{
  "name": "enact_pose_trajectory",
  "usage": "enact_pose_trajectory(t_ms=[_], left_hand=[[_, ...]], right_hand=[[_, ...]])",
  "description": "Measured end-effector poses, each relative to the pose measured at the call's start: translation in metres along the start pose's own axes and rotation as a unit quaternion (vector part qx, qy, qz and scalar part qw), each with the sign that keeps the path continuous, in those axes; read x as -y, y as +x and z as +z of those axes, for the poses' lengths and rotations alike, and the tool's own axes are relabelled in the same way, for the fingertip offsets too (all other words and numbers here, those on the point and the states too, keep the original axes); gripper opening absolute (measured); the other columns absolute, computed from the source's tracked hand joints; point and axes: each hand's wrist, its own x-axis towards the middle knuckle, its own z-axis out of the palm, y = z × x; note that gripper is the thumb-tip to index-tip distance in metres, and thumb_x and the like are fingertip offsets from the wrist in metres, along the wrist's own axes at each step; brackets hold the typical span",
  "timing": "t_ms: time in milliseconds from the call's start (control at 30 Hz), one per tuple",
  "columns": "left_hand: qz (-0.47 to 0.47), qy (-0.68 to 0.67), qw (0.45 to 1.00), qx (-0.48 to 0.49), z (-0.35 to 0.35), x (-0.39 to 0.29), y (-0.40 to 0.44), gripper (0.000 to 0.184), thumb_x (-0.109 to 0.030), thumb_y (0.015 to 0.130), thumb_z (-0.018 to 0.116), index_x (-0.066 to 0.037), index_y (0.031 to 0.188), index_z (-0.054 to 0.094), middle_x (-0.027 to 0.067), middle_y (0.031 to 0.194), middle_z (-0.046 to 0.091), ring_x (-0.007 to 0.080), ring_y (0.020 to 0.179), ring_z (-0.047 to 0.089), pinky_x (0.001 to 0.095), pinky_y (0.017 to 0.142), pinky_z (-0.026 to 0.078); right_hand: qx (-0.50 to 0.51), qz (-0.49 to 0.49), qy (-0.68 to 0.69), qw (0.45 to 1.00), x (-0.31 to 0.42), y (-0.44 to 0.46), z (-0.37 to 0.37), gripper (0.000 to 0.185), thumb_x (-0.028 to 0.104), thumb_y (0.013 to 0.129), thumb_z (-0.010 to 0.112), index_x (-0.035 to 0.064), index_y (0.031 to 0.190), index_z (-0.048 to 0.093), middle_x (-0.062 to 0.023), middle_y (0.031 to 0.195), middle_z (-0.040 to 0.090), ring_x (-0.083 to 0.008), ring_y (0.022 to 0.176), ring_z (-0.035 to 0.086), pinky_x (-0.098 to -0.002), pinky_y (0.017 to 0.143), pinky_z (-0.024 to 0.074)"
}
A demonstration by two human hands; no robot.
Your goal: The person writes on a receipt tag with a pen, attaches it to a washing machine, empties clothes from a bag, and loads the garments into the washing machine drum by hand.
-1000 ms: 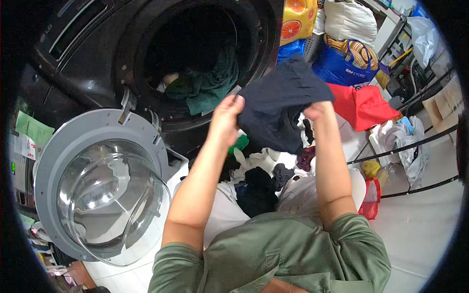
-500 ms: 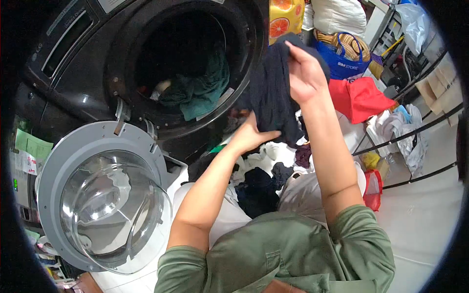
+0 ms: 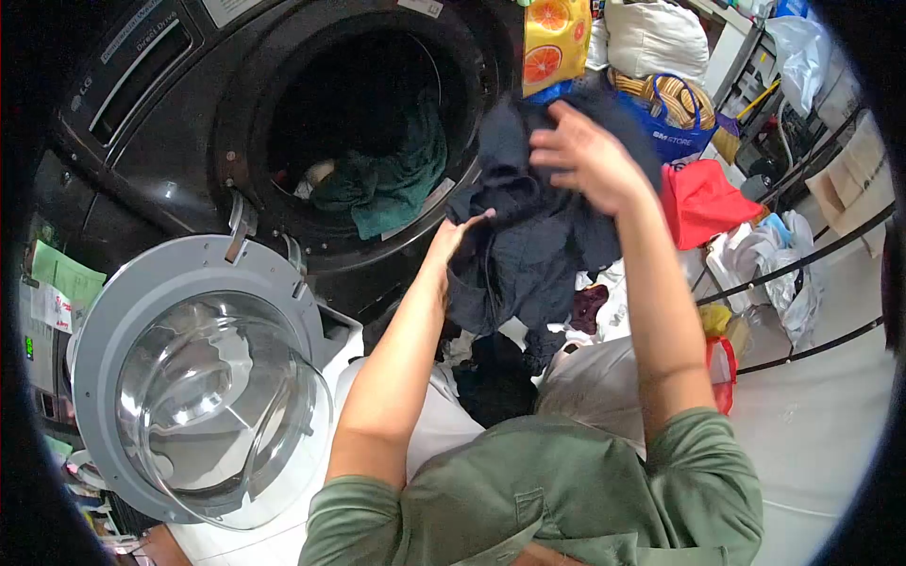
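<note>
A dark navy garment [image 3: 538, 255], seemingly with a thin cord hanging down its front, is held up before the washing machine's opening. My left hand [image 3: 455, 238] grips its left edge, the thumb lying over the cloth and the fingers hidden behind it. Over the upper right part of the garment, my right hand [image 3: 596, 168] has its fingers spread and slightly blurred by motion. A dark green cloth [image 3: 396, 179] hangs over the lip of the drum [image 3: 354, 85]. Below the garment, a black cloth [image 3: 495, 377] lies between my legs.
The round glass door [image 3: 217, 396] stands swung out at left. Piled clothes, including a maroon piece [image 3: 589, 309], lie under the garment. At right are a red cloth [image 3: 708, 203], a blue bag [image 3: 675, 137] and a black wire rack [image 3: 802, 255]. An orange-print bag [image 3: 555, 42] stands behind.
The garment has spread out wider and hangs lower. My left hand has moved up and left with its edge. My right hand has turned over, its fingers now spread across the cloth.
</note>
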Motion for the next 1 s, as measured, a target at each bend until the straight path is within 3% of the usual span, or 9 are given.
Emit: enact_pose_trajectory(t_ms=[133, 200, 333, 433, 533, 633, 700, 833, 1000], left_hand=[[-0.108, -0.242, 0.964, -0.037, 0.016, -0.024, -0.018, 0.043, -0.038, 0.091, 0.058, -0.003, 0.117, 0.059, 0.0089, 0.108, 0.065, 0.0219, 0.091, 0.065, 0.0357, 0.082, 0.054], [-0.114, -0.355, 0.925, 0.074, -0.007, -0.016, -0.014, 0.029, -0.020, 0.094, 0.052, -0.001, 0.114, 0.059, 0.0151, 0.112, 0.063, 0.0283, 0.094, 0.065, 0.0400, 0.088, 0.052], [-0.122, -0.318, 0.926, -0.165, -0.024, -0.035, -0.014, 0.023, -0.009, 0.092, 0.049, 0.009, 0.105, 0.057, 0.0207, 0.106, 0.063, 0.0319, 0.096, 0.064, 0.0423, 0.089, 0.052], [-0.098, -0.328, 0.901, -0.267, -0.050, -0.041, -0.021, 0.023, -0.004, 0.089, 0.055, 0.009, 0.108, 0.055, 0.0231, 0.104, 0.063, 0.0339, 0.094, 0.064, 0.0409, 0.091, 0.051], [-0.073, 0.121, 0.971, -0.194, -0.046, -0.053, -0.041, 0.048, -0.018, 0.083, 0.069, 0.008, 0.118, 0.050, 0.0215, 0.115, 0.059, 0.0322, 0.103, 0.061, 0.0424, 0.094, 0.047], [0.034, 0.610, 0.777, -0.151, -0.006, -0.081, -0.057, 0.077, -0.028, 0.071, 0.080, 0.000, 0.133, 0.042, 0.0187, 0.127, 0.053, 0.0302, 0.117, 0.052, 0.0404, 0.099, 0.041], [0.296, 0.414, 0.860, 0.042, 0.007, -0.060, -0.040, 0.094, -0.031, 0.063, 0.085, -0.008, 0.141, 0.037, 0.0146, 0.138, 0.045, 0.0255, 0.127, 0.042, 0.0364, 0.104, 0.035], [-0.103, 0.187, 0.969, 0.124, 0.015, -0.060, -0.032, 0.059, -0.025, 0.075, 0.078, 0.005, 0.120, 0.057, 0.0120, 0.114, 0.062, 0.0180, 0.101, 0.060, 0.0285, 0.092, 0.045], [-0.057, -0.051, 0.997, -0.016, 0.020, -0.079, -0.056, 0.051, -0.029, 0.088, 0.066, 0.007, 0.121, 0.053, 0.0173, 0.115, 0.062, 0.0233, 0.101, 0.063, 0.0343, 0.089, 0.050]], right_hand=[[0.231, -0.219, -0.277, 0.907, -0.072, -0.042, 0.035, 0.126, 0.027, 0.056, 0.089, 0.0080, 0.151, 0.007, -0.0176, 0.150, 0.029, -0.0256, 0.131, 0.038, -0.0343, 0.110, 0.0262], [0.146, -0.130, -0.201, 0.960, -0.084, -0.058, 0.060, 0.100, 0.023, 0.068, 0.082, 0.0065, 0.147, 0.024, -0.0151, 0.129, 0.051, -0.0223, 0.116, 0.050, -0.0329, 0.101, 0.0368], [-0.065, 0.019, -0.057, 0.996, -0.110, -0.037, 0.027, 0.022, 0.017, 0.091, 0.061, -0.0001, 0.103, 0.067, -0.0023, 0.091, 0.065, -0.0105, 0.085, 0.058, -0.0254, 0.078, 0.0456], [0.050, 0.130, -0.082, 0.987, -0.110, -0.036, -0.028, 0.024, 0.021, 0.087, 0.068, 0.0001, 0.099, 0.068, -0.0012, 0.084, 0.066, -0.0090, 0.077, 0.059, -0.0246, 0.073, 0.0479], [0.155, 0.075, -0.109, 0.979, -0.083, -0.038, -0.027, 0.026, 0.023, 0.084, 0.072, 0.0005, 0.096, 0.069, -0.0012, 0.085, 0.067, -0.0092, 0.080, 0.060, -0.0248, 0.074, 0.0482], [0.242, -0.120, -0.300, 0.915, -0.039, -0.023, 0.002, 0.029, 0.025, 0.079, 0.075, -0.0001, 0.094, 0.070, -0.0084, 0.083, 0.069, -0.0152, 0.078, 0.063, -0.0286, 0.075, 0.0491], [0.325, -0.137, -0.355, 0.866, -0.015, -0.009, 0.035, 0.030, 0.024, 0.077, 0.076, 0.0007, 0.094, 0.070, -0.0111, 0.082, 0.069, -0.0175, 0.077, 0.064, -0.0296, 0.075, 0.0489], [0.263, -0.146, -0.401, 0.865, 0.033, 0.030, 0.041, 0.018, 0.015, 0.078, 0.073, 0.0019, 0.089, 0.069, -0.0066, 0.082, 0.069, -0.0107, 0.078, 0.062, -0.0266, 0.074, 0.0480], [0.045, -0.210, -0.462, 0.860, 0.024, 0.040, -0.008, 0.025, 0.018, 0.081, 0.071, 0.0016, 0.100, 0.065, -0.0025, 0.082, 0.064, -0.0091, 0.076, 0.058, -0.0235, 0.069, 0.0467]])
